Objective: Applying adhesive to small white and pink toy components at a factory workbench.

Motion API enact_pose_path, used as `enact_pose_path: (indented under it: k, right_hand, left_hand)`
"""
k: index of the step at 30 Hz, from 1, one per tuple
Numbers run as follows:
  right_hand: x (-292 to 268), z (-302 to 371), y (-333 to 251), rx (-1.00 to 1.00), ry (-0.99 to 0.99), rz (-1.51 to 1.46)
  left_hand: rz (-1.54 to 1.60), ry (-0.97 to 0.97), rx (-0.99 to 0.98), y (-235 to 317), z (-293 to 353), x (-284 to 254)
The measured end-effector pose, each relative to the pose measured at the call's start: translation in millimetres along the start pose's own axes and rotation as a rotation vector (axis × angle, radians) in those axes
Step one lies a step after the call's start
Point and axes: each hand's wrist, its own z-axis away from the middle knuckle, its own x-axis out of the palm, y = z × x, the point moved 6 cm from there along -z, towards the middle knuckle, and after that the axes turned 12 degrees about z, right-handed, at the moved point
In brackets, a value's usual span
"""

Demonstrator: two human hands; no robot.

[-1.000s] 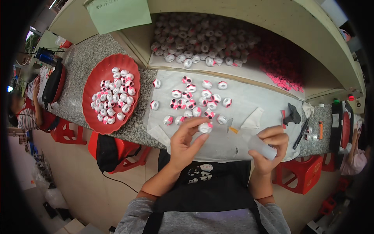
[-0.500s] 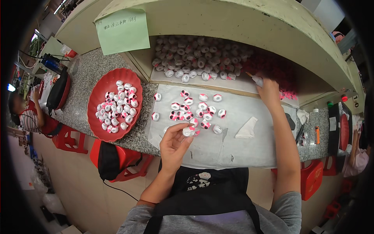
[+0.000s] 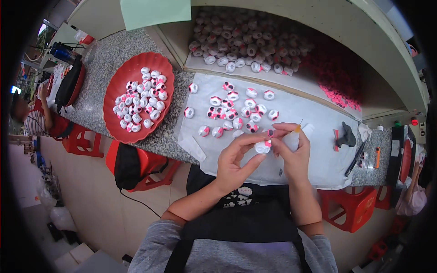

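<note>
One white bead (image 3: pixel 262 146) pinched between left hand (image 3: pixel 232 166) and right hand (image 3: pixel 291 154).

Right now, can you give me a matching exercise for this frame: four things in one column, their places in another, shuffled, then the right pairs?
Things:
1. red tray
2. white bead
3. small glue bottle
4. black tool

Places:
A. in the right hand
B. on the white sheet, right of both hands
C. on the speckled counter, left, full of beads
D. between the left hand fingertips

Pairs: 1-C, 2-D, 3-A, 4-B
</note>
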Motion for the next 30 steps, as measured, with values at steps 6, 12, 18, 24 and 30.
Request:
enact_pose_path:
  k: [6,12,18,24,30]
  right_hand:
    - [11.4,8.2,5.8,-0.075,-0.021,0.063]
    - [2.9,24.1,7.0,-0.041,-0.02,-0.169]
    - [11.7,28.7,6.1,-0.01,-0.025,-0.233]
    - [17.2,26.9,9.1,0.06,-0.064,-0.209]
    - [21.5,22.9,14.1,0.052,-0.097,-0.315]
  left_hand:
    - [0.035,0.031,-0.063,-0.8,10.5,-12.5]
    - [-0.099,0.048,-0.015,4.5,11.7,-22.7]
    - [-0.201,0.019,-0.011,1.8,13.1,-23.9]
    - [-0.355,-0.062,0.063,5.3,11.7,-18.7]
    - [-0.389,-0.084,0.089,6.3,10.0,-14.7]
